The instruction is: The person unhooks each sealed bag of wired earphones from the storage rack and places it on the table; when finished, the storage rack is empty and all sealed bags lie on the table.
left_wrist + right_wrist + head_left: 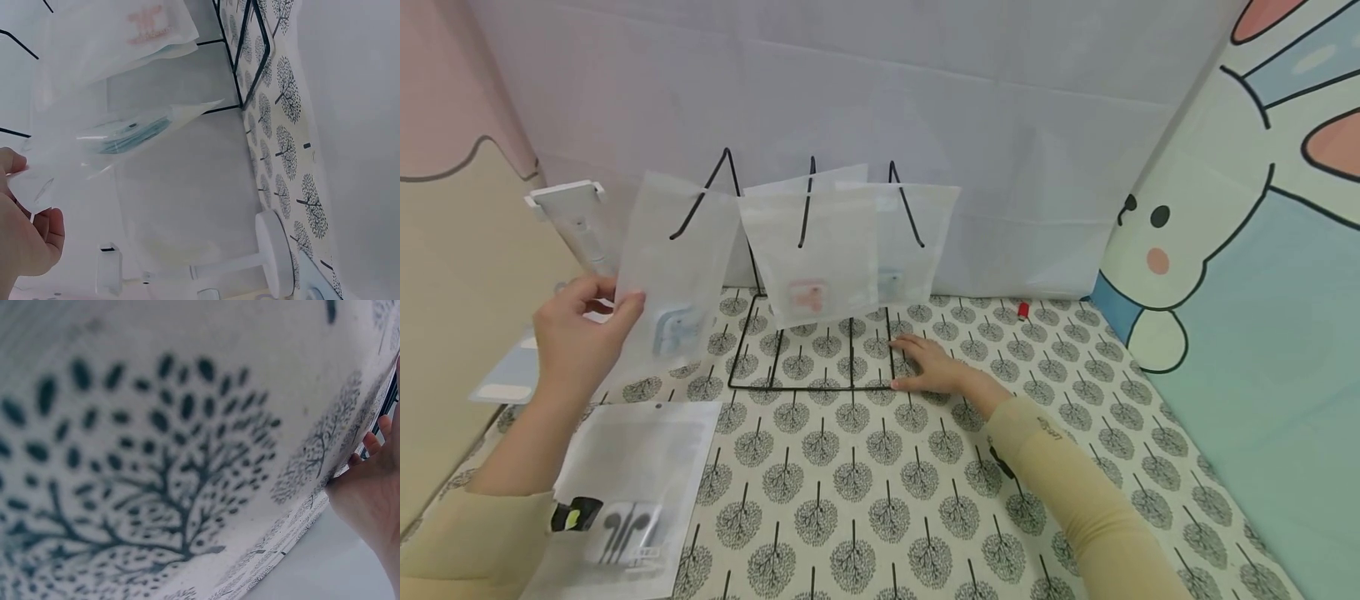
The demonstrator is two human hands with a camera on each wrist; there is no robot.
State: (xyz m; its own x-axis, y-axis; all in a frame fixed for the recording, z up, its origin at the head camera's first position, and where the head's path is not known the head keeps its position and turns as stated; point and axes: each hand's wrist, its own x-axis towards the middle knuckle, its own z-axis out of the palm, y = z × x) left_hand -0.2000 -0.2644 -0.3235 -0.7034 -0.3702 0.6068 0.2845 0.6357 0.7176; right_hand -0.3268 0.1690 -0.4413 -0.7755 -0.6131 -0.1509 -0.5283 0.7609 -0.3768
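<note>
A tree-print cloth (883, 467) is spread over the table, which is backed by a pale curtain (970, 83) and flanked on the right by a rabbit drawing (1157, 250). At the leftmost prong of a black wire rack (808, 388), a frosted bag (688, 250) is pinched at its left edge between the thumb and fingers of the left hand (576, 333). Its long axis is near upright, with the top leaned right and the lower end swung left; a blue item (676, 331) is seen inside near the bottom. The prong's tip is seen across its upper part; whether it is threaded cannot be told. From the other two prongs, a bag with a pink item (807, 294) and one with a blue item are hung, partly overlapped. The right hand (932, 369) is set at the base's right side, thumb and fingers apart, nothing gripped. Nearer, an earphone bag (640, 442) is laid flat, its long axis pointed away from the person, its hole at the far edge. Behind the left hand stands a white stand (580, 221); far right, a red object (1023, 311) is seen.
</note>
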